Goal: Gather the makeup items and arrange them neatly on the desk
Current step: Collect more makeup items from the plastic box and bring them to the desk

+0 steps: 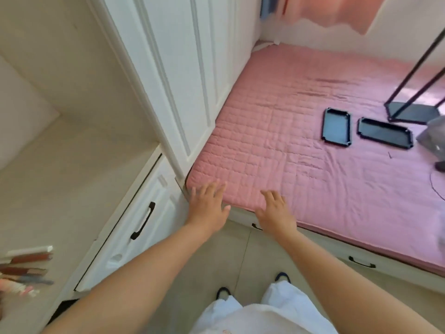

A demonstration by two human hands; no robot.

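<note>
both hands reach forward at mid-frame, empty: the left hand with fingers spread flat, the right hand with fingers straight and relaxed, both over the near edge of a pink mattress. two black trays lie right of centre on it. blurred makeup items lie on the desk at lower left.

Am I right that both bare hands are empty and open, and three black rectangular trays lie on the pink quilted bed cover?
Not quite. The head view shows two black rectangular trays on the pink quilted bed cover, not three. The left hand and right hand are indeed empty and open.
</note>
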